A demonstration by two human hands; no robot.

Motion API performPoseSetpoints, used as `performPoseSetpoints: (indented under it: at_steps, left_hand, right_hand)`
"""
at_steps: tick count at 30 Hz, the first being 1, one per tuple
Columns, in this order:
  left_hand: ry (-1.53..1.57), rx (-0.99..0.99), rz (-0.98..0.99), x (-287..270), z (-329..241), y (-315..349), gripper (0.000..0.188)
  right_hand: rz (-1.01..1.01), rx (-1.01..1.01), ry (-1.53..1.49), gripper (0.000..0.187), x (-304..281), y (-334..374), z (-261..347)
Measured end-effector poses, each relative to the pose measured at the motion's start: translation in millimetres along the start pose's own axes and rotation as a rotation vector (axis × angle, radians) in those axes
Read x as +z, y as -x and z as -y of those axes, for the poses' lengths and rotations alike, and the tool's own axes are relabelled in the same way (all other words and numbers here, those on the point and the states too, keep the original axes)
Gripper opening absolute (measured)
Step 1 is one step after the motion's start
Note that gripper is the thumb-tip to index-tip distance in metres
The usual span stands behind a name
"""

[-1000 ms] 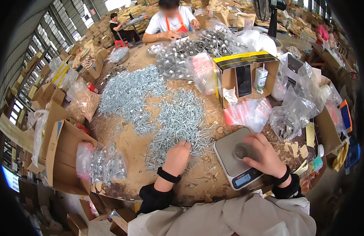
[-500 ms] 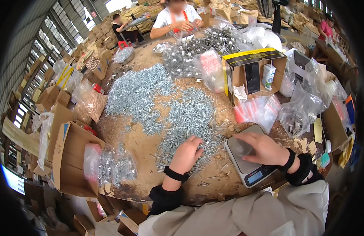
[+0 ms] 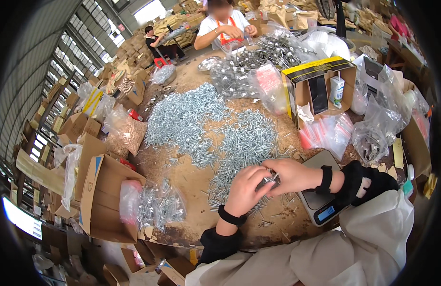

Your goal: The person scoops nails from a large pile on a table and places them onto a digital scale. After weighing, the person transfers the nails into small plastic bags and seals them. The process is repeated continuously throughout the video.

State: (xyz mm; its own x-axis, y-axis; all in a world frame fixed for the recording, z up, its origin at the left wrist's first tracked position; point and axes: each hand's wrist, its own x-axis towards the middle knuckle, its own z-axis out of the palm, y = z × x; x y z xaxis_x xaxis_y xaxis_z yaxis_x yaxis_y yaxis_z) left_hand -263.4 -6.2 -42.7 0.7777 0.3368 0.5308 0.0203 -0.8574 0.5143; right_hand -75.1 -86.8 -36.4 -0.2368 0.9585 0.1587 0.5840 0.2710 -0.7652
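Note:
My left hand [image 3: 245, 189] and my right hand [image 3: 289, 175] meet over the near edge of a pile of silver screws [image 3: 249, 143]. Between their curled fingers is a small cluster of screws [image 3: 272, 179], some sticking up. A small cup may be around them, but the fingers cover most of it. Just right of the hands, partly beneath my right wrist, lies a digital scale [image 3: 320, 204] with a lit display. A larger heap of screws [image 3: 182, 117] spreads farther left.
An open cardboard box [image 3: 108, 200] and bagged metal parts [image 3: 160, 205] stand left. At right are flat plastic bags [image 3: 327, 133], a yellow-black carton [image 3: 320, 90] and a bag of parts [image 3: 373, 143]. Across the table, a person [image 3: 225, 28] works beside heaped dark parts.
My right hand has left the scale and moved left to my left hand, lifting the small clear thing it held there. My left hand has risen off the pile. The view has shifted slightly.

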Motion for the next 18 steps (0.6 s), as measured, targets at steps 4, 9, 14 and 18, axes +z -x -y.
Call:
performPoseSetpoints:
  at_steps: [4, 9, 14, 18]
  left_hand:
    - [-0.066, 0.099, -0.036, -5.7, -5.0, -4.3, 0.026]
    - [-0.036, 0.076, -0.096, -8.8, -3.4, -1.9, 0.024]
    - [-0.049, 0.026, -0.218, -9.9, 0.4, -1.1, 0.024]
    - [-0.116, -0.066, -0.215, -5.0, 7.0, -4.0, 0.020]
  right_hand:
    - [-0.052, -0.028, 0.028, 0.052, -4.3, 7.3, -0.9]
    - [-0.011, -0.027, 0.145, 0.054, -23.4, 22.3, 9.4]
    - [-0.008, 0.022, 0.282, 0.055, -49.5, 66.1, 10.0]
    - [-0.037, 0.018, 0.393, 0.059, -56.7, 104.8, -6.6]
